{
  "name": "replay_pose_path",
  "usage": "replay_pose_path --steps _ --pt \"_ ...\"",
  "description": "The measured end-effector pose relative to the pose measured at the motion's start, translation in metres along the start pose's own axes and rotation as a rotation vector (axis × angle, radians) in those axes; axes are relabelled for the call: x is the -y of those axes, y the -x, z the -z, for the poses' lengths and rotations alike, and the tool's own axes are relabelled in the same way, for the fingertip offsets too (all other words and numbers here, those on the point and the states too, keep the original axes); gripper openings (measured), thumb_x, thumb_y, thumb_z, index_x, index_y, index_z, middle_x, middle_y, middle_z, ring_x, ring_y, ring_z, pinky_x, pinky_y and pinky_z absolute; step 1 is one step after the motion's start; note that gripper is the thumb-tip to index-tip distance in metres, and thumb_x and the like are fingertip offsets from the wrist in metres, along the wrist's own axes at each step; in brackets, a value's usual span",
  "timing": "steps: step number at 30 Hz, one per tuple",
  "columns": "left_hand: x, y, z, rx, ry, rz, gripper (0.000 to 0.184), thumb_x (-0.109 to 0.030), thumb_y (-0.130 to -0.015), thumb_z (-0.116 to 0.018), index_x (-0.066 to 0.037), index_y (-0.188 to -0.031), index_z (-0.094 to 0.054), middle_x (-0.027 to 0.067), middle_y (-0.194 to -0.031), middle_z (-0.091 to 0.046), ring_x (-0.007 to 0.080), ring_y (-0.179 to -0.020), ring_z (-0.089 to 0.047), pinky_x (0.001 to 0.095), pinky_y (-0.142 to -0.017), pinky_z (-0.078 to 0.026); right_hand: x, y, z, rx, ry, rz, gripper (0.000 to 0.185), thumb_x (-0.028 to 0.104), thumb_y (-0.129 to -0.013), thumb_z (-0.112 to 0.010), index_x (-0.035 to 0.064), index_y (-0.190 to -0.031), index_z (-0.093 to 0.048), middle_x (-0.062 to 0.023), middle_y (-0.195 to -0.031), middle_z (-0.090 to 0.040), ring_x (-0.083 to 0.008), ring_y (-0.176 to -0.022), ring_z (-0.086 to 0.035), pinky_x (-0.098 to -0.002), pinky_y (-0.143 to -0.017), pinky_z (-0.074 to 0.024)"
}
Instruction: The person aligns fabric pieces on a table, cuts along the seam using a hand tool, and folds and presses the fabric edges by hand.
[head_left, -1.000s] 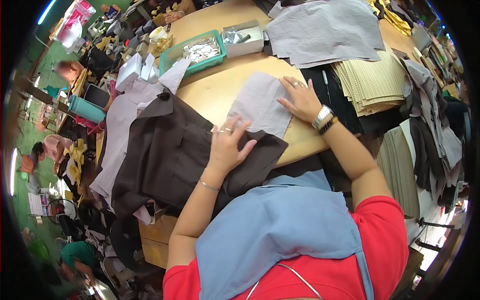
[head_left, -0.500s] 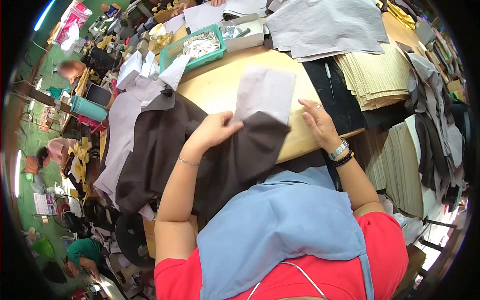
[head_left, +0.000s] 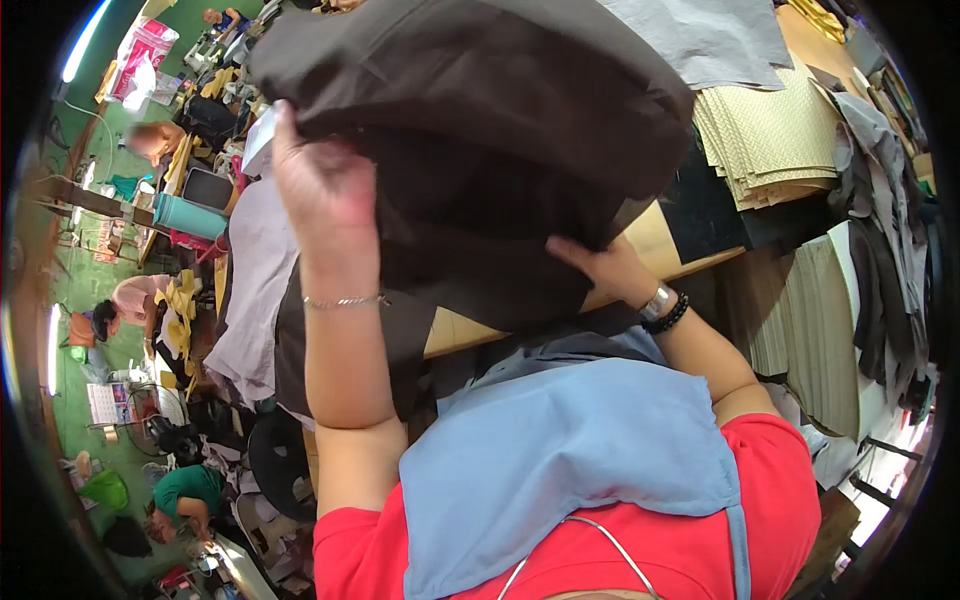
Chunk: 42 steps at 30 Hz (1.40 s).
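Note:
A large piece of dark brown fabric [head_left: 480,90] billows up over the table, its near part hanging down in front of me. My left hand [head_left: 325,180] is raised at its left edge, fingers closed on the cloth and slightly blurred. Under the fabric's right side is my right hand [head_left: 615,272]; its thumb points left against the dark cloth, while the other fingers are mostly hidden. Pale grey fabric [head_left: 255,290] hangs over the table's left side, beside more of the dark cloth.
The wooden tabletop [head_left: 655,235] shows at its front edge. At the right lie a stack of cream textured sheets [head_left: 765,140] and grey cloth [head_left: 700,40]. Tall stacked sheets [head_left: 820,320] stand farther right. Several people work in the area at the left.
My left hand has risen up and left, lifting the dark fabric, which now covers the trays and the pale piece. My right hand has moved slightly down and left, under the cloth's edge.

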<state>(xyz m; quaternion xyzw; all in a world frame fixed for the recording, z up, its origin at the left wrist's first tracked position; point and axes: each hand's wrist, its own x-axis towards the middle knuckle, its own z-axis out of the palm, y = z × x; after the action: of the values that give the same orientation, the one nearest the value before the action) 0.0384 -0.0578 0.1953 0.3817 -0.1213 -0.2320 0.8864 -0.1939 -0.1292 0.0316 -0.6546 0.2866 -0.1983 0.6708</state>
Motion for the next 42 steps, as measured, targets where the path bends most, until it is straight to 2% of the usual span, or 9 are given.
replay_pose_path --steps 11,15,19,23,25,29,32,35,42 --pt "-0.063 -0.006 0.100 0.164 -0.407 -0.726 0.045 -0.027 -0.095 -0.058 -0.007 -0.134 -0.050 0.0098 -0.134 -0.054 0.0221 -0.127 -0.048 0.0466 -0.111 -0.034 0.131 -0.124 0.102 -0.318 0.232 0.752 0.049 0.014 -0.088 -0.066 -0.0011 -0.131 -0.048 -0.0121 -0.112 -0.062 -0.0208 -0.103 -0.058 -0.0318 -0.092 -0.0476" --pt "-0.015 -0.005 0.203 -0.140 -0.492 -0.515 0.044 -0.019 -0.097 -0.051 -0.013 -0.140 -0.041 0.0031 -0.144 -0.041 0.0177 -0.125 -0.044 0.0433 -0.103 -0.038 0.128 -0.136 0.091 -0.529 0.469 0.967 0.045 0.010 -0.089 -0.065 -0.0012 -0.129 -0.049 -0.0139 -0.107 -0.064 -0.0212 -0.097 -0.062 -0.0318 -0.089 -0.0506" --pt "0.021 0.052 0.202 -0.555 -0.655 -0.266 0.073 -0.015 -0.095 -0.056 0.004 -0.150 -0.010 0.0181 -0.155 -0.019 0.0275 -0.142 -0.023 0.0380 -0.117 -0.015 0.045 -0.091 0.062 -0.114 0.664 0.804 0.053 0.042 -0.082 -0.072 0.0043 -0.117 -0.061 -0.0158 -0.114 -0.065 -0.0289 -0.104 -0.062 -0.0362 -0.091 -0.0473" --pt "0.048 0.084 0.215 0.291 -1.356 -0.753 0.091 -0.005 -0.079 -0.066 0.003 -0.151 -0.010 0.0253 -0.156 -0.012 0.0359 -0.146 -0.013 0.0466 -0.118 -0.008 0.002 -0.028 0.025 0.130 0.784 0.575 0.043 0.045 -0.078 -0.074 0.0050 -0.093 -0.067 -0.0120 -0.087 -0.066 -0.0312 -0.080 -0.063 -0.0391 -0.074 -0.0487" --pt "0.053 0.091 0.184 0.611 -1.754 -0.663 0.066 -0.006 -0.070 -0.068 -0.012 -0.134 -0.052 0.0209 -0.154 -0.027 0.0381 -0.147 -0.014 0.0550 -0.116 -0.008 -0.003 -0.013 0.002 0.085 0.809 0.652 0.040 0.043 -0.080 -0.073 0.0048 -0.088 -0.067 -0.0119 -0.079 -0.063 -0.0309 -0.075 -0.061 -0.0379 -0.070 -0.0480" --pt "0.078 0.063 0.155 0.849 -1.715 -0.534 0.060 0.003 -0.063 -0.061 -0.015 -0.120 -0.062 0.0095 -0.139 -0.052 0.0355 -0.134 -0.042 0.0588 -0.110 -0.023 -0.019 -0.029 -0.015 0.250 0.541 0.376 0.036 0.039 -0.089 -0.066 0.0040 -0.083 -0.064 -0.0068 -0.074 -0.061 -0.0251 -0.071 -0.059 -0.0342 -0.068 -0.0466" --pt "0.085 0.040 0.138 0.773 -1.249 -0.272 0.031 -0.002 -0.080 -0.062 -0.006 -0.111 -0.064 0.0064 -0.106 -0.070 0.0305 -0.101 -0.065 0.0356 -0.093 -0.046 -0.014 -0.039 -0.016 0.100 -0.342 0.068 0.030 0.034 -0.100 -0.051 0.0077 -0.088 -0.060 0.0013 -0.095 -0.064 -0.0136 -0.085 -0.060 -0.0297 -0.081 -0.0467" --pt "0.090 0.035 0.128 0.488 -1.034 0.190 0.022 -0.018 -0.096 -0.058 0.000 -0.107 -0.064 0.0060 -0.104 -0.069 0.0228 -0.101 -0.064 0.0316 -0.087 -0.048 0.001 -0.050 0.003 0.156 -0.773 0.066 0.023 0.028 -0.102 -0.046 0.0091 -0.108 -0.058 -0.0027 -0.111 -0.062 -0.0115 -0.100 -0.059 -0.0275 -0.089 -0.0467" --pt "0.100 0.040 0.141 0.183 -0.300 0.565 0.048 -0.030 -0.104 -0.034 0.002 -0.139 -0.042 0.0114 -0.137 -0.050 0.0238 -0.123 -0.051 0.0366 -0.105 -0.040 -0.015 -0.047 0.000 0.187 -0.334 0.112 0.033 0.009 -0.096 -0.056 0.0063 -0.128 -0.049 -0.0042 -0.119 -0.057 -0.0101 -0.110 -0.054 -0.0255 -0.092 -0.0465"
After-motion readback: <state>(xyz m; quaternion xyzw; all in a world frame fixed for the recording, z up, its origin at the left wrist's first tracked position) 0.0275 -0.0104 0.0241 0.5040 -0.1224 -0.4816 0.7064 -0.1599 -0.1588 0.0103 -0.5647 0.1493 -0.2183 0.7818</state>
